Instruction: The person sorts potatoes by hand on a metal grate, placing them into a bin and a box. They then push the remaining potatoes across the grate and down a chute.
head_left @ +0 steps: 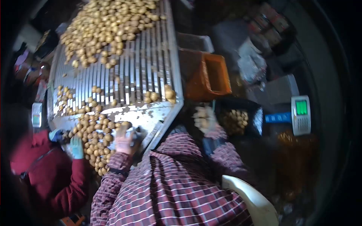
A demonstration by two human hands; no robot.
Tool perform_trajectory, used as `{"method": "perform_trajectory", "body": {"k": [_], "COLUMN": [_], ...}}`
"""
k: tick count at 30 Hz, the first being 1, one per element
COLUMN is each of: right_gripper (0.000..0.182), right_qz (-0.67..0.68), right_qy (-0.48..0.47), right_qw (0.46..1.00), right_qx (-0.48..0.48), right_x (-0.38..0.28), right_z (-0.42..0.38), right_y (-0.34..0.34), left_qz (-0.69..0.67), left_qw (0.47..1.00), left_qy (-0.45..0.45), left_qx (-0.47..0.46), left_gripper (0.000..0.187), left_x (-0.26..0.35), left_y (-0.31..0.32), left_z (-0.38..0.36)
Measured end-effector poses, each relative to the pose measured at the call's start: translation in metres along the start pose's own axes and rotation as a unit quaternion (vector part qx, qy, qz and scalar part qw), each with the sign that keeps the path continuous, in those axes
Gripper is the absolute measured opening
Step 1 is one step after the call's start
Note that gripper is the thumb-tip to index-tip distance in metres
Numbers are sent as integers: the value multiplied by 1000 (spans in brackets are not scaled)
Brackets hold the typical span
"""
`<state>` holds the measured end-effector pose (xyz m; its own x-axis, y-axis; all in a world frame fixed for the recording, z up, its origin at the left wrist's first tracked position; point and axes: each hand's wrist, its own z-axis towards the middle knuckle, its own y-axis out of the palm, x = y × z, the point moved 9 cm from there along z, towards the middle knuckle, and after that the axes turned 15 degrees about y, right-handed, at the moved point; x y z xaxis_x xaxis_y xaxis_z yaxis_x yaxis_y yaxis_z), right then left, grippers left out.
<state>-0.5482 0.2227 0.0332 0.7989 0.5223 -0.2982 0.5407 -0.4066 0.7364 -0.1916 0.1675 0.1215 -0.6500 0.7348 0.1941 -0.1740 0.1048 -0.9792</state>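
Note:
My left hand [123, 140], in a pale glove, lies at the lower end of the slatted metal table. Its fingers look stretched out beside a pile of potatoes [96, 139], close to a potato near the fingertips. My right hand [204, 119], in a whitish glove, is at the left edge of a black bag [253, 106] with potatoes [234, 121] inside. Motion blurs its fingers, so whether they grip the bag's edge or anything else cannot be made out.
A large heap of potatoes [109, 26] covers the table's upper end [151, 64]. An orange crate [217, 73] and a digital scale [301, 115] stand to the right. At left, a co-worker in a red top [56, 180] has a gloved hand [76, 147] beside the potatoes.

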Motion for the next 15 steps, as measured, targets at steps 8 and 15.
{"method": "perform_trajectory", "body": {"k": [8, 15], "right_gripper": [54, 50], "right_qz": [-413, -487], "right_qy": [-103, -315], "right_qw": [769, 749], "right_qx": [477, 320], "right_x": [-80, -119], "right_z": [-105, -53], "right_y": [-247, 49], "left_qz": [7, 33], "left_qw": [997, 996], "left_qy": [55, -21], "left_qx": [-45, -80], "left_gripper": [50, 47], "left_x": [13, -7], "left_y": [5, 1], "left_z": [33, 11]}}
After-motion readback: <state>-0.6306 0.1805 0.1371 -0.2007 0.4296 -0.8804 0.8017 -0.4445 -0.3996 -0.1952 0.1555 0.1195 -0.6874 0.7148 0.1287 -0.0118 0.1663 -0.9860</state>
